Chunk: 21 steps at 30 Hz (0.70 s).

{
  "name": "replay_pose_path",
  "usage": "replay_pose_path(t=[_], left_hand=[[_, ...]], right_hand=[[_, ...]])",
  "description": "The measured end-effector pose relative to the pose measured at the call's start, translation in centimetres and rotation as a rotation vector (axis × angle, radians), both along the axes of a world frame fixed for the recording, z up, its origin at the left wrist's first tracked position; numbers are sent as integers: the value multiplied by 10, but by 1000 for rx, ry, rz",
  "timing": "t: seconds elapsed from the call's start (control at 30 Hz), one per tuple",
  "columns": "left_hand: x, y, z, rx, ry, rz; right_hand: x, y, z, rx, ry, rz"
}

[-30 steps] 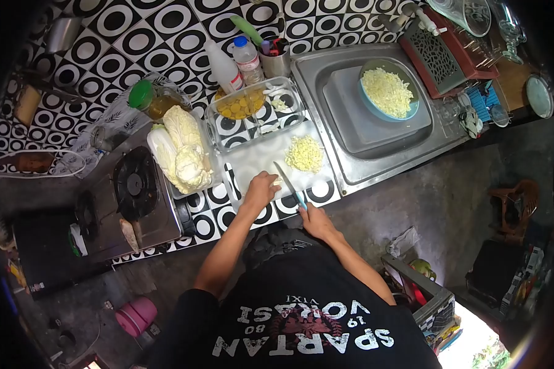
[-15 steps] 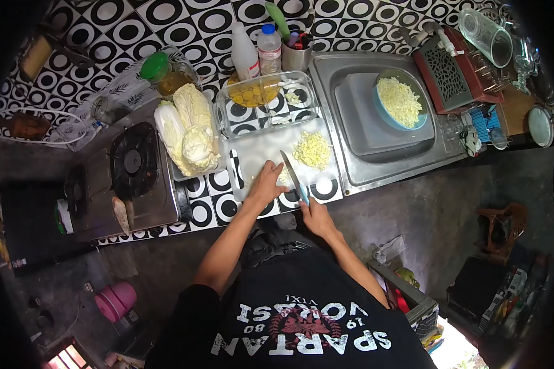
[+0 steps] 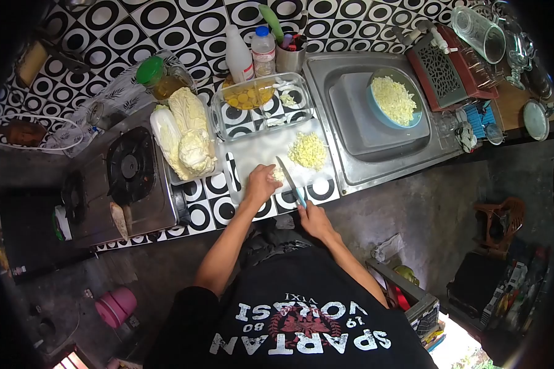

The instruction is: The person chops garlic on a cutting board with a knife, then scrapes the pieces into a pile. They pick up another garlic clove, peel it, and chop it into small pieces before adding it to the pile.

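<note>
On the translucent cutting board my left hand is closed on a small piece of cabbage, fingers bent beside the blade. My right hand grips the light-blue handle of a knife, whose blade points up and left, just right of the left fingers. Beyond the blade lies a heap of chopped cabbage. A blue bowl of chopped cabbage sits over the sink.
Whole cabbages fill a tray left of the board. Behind it stands a divided glass dish, with a white bottle and a blue-capped bottle. The stove is at left, the steel sink at right.
My left hand has shifted slightly up and left, and its thumb has drawn in toward the fingers. The blade has moved a little left. The whole view has shifted slightly.
</note>
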State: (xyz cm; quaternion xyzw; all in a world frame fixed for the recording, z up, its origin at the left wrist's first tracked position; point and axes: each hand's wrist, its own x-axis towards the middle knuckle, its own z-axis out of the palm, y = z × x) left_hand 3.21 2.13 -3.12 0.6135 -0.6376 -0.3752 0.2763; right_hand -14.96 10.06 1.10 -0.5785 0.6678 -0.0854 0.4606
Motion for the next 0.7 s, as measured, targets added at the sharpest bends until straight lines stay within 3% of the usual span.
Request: replay_pose_path(t=[0.1, 0.3, 0.37, 0.7], left_hand=[[-3, 3, 4, 87, 55, 35], [-7, 7, -1, -25, 127, 71], [-8, 7, 7, -17, -40, 72], [-6, 2, -9, -94, -41, 21]], right_hand=[[1, -2, 1, 8, -9, 17], [0, -5, 4, -32, -58, -12], [1, -5, 5, -22, -49, 2], [5, -9, 16, 30, 15, 44]])
